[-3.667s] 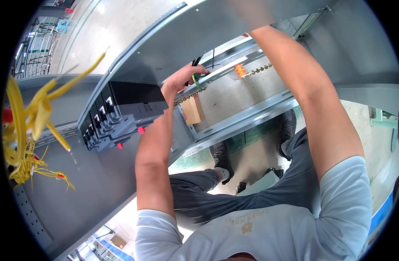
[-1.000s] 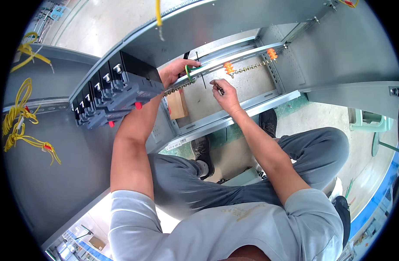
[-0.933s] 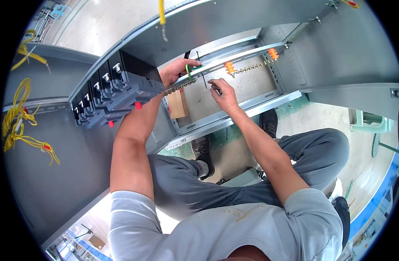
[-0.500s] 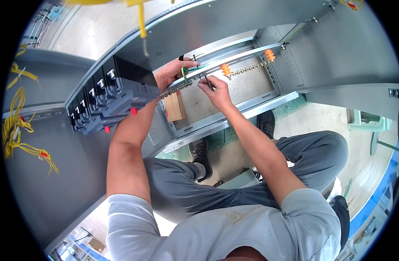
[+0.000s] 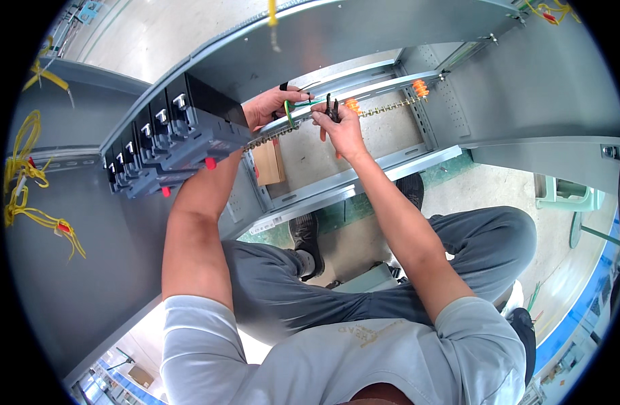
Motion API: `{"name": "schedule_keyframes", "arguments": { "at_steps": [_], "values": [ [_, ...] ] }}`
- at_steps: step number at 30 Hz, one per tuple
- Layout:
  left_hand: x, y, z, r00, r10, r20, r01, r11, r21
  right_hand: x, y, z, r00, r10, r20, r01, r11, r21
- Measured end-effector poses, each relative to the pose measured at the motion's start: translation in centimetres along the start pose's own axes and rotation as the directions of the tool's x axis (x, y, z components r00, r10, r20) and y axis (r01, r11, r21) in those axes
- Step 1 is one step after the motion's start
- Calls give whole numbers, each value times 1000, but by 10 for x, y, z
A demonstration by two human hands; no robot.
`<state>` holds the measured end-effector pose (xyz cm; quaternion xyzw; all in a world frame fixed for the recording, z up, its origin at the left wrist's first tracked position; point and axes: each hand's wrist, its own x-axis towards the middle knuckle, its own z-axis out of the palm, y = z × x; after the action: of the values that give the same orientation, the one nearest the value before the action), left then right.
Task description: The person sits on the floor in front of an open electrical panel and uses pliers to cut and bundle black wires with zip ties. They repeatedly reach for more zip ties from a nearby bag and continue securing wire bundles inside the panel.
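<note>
Green-and-yellow insulated wire (image 5: pixel 288 112) is looping beside the silver slotted metal rail (image 5: pixel 391 86), towards the left of the open grey sheet-metal cabinet (image 5: pixel 100 256), and both hands are gathering around it. The left hand (image 5: pixel 273 108) is reaching to the far side of the rail, its fingertips lying close to the wire; whether they are pinching it or only resting there, I cannot tell. The right hand (image 5: pixel 344 129) is grasping a small black-nosed hand tool with orange handles (image 5: pixel 335 112), its two dark prongs pointing to the far side and standing slightly apart.

Half a second ago the right hand was keeping to the near side of the rail; now it is holding the tool higher and farther, just beside the left fingertips. That change is bringing the tool right up to the wire, so both hands seem to be working on one spot.

Counting what is showing: one tool, one green-and-yellow loop, two ribbed orange insulators (image 5: pixel 420 88), the left one being partly covered by the right hand, and one brown cardboard box (image 5: pixel 269 163) sitting low at the left. Black-and-grey breaker blocks (image 5: pixel 182 138) are filling the left side, showing two red buttons (image 5: pixel 210 163) and what seem to be six silver terminals (image 5: pixel 179 101). Thin yellow wires (image 5: pixel 32 162) are hanging farther left, too tangled for counting. Two dark shoes (image 5: pixel 306 239) are resting on the near side.
</note>
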<state>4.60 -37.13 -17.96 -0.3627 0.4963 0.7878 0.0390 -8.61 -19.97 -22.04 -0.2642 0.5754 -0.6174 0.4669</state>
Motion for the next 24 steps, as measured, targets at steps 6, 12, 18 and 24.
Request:
{"name": "schedule_keyframes", "arguments": {
  "at_steps": [6, 12, 18, 24],
  "values": [
    [0, 0, -1, 1000, 15, 16, -15, 999, 29, -4, 13, 0, 915, -397, -67, 356, 876, -326],
    [9, -5, -12, 999, 11, 48, -13, 999, 48, -10, -18, 13, 994, 33, -105, -25, 997, 73],
    [9, -2, -14, 998, -12, 65, 9, 999, 39, 5, -28, 25, 980, -4, -198, -15, 995, -94],
    [9, -4, -11, 997, 29, 74, -32, 998, 45, 12, -34, 29, 972, 83, -219, -123, 976, -179]
  ]
}}
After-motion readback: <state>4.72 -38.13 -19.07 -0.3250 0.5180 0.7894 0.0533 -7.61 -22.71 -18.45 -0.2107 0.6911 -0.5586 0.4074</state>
